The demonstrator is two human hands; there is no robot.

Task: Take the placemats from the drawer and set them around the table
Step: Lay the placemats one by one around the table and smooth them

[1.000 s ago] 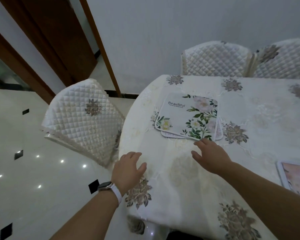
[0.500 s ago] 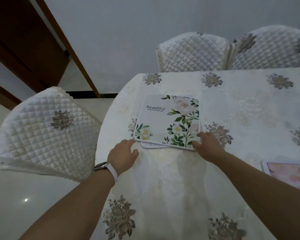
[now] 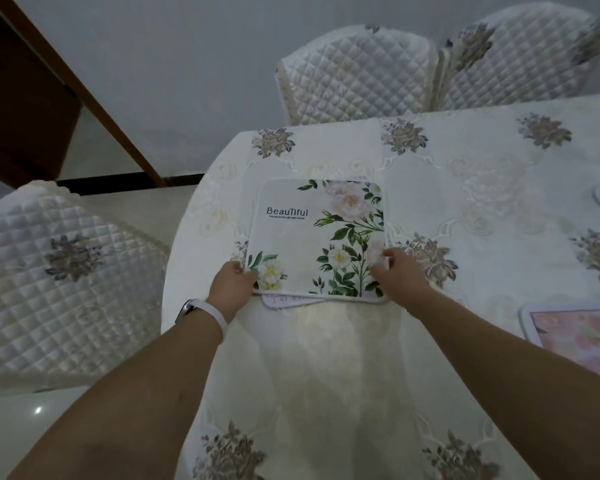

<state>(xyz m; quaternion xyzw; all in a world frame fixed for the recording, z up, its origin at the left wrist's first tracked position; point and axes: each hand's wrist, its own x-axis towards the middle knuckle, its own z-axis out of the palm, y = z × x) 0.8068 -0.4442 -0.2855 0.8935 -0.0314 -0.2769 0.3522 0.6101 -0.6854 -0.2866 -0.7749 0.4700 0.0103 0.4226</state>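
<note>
Two hands were on the stack, and both had hold! From the head view, the left hand (image 3: 231, 289) curled its fingers (image 3: 239, 270) round the near left corner of the top placemat (image 3: 312, 237), the one printed "BeauTiful" with green leaves and pale flowers. Across from it, the right hand (image 3: 400, 278) pinched the near right corner. That mat lay on a second placemat (image 3: 284, 301), whose edge peeked out beneath, both on the cloth-covered surface (image 3: 326, 358). A pink placemat (image 3: 575, 337) lay at the right edge, well apart. A white watch (image 3: 201, 311) sat on the left wrist. A quilted chair (image 3: 66, 271) stood at the left.
</note>
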